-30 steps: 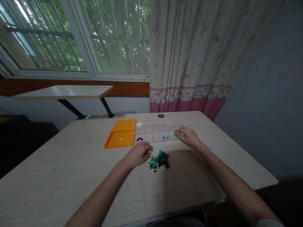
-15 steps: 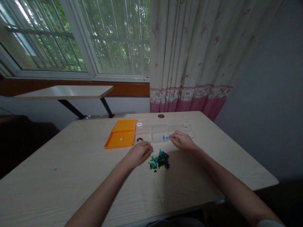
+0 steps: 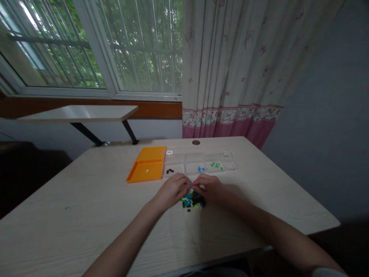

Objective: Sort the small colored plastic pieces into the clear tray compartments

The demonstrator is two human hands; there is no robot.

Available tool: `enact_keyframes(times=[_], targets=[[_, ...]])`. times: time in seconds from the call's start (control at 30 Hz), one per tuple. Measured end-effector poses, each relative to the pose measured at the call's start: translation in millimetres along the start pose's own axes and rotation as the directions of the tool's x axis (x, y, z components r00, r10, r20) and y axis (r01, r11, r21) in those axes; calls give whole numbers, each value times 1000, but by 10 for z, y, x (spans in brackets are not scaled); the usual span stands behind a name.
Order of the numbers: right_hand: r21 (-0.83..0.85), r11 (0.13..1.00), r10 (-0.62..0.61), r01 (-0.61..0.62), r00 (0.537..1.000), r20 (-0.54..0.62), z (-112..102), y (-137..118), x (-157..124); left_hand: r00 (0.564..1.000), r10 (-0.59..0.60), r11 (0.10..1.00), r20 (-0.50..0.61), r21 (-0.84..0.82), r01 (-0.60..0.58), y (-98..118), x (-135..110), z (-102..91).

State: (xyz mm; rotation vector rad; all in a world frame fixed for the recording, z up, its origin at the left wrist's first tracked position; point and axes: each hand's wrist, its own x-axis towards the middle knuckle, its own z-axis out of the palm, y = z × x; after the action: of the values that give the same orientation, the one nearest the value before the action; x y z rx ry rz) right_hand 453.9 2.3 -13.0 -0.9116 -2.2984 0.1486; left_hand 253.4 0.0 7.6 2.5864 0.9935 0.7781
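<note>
A small heap of tiny plastic building pieces [image 3: 192,201] in black, blue, green and pale yellow lies on the table. Just over its far edge my left hand [image 3: 173,190] pinches a small blue piece [image 3: 190,186]. The fingertips of my right hand [image 3: 210,187] meet it from the other side and close on the same piece. Behind the hands is a clear compartment tray [image 3: 188,157]. Its near compartments hold brown pieces [image 3: 170,171], blue pieces [image 3: 201,169], green pieces [image 3: 216,165] and a yellow bit [image 3: 228,164].
An orange case half [image 3: 144,177] adjoins the tray on the left, with a whitish piece [image 3: 147,170] in it. A raised white shelf [image 3: 95,111] stands at the back left of the wooden table [image 3: 100,207]. A window and a curtain [image 3: 230,77] are behind.
My right hand has moved from the tray back toward me and left to the heap, uncovering the green pieces. My left hand has shifted slightly right, and the fingertips now meet.
</note>
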Motion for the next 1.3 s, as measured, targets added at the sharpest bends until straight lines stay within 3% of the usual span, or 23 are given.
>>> enact_keyframes(times=[0.3,0.47,0.67,0.97,1.3], targets=[[-15,997,-72,70,985,-158,-50,106,22,999,-33,999,-33,5,33,-2,-8,-45],[-47,999,-39,24,936,-350,-190,283,47,996,-52,982,72,186,38,-126,-24,-93],[-39,999,-34,20,906,-421,-314,397,60,986,-61,955,157,295,12,-215,-50,-75],[-66,998,-34,7,910,-414,-293,455,60,986,-70,949,151,315,19,-214,-61,-46],[-167,957,196,-237,953,-231,-101,592,101,978,-86,947,189,321,21,-196,-52,-65]])
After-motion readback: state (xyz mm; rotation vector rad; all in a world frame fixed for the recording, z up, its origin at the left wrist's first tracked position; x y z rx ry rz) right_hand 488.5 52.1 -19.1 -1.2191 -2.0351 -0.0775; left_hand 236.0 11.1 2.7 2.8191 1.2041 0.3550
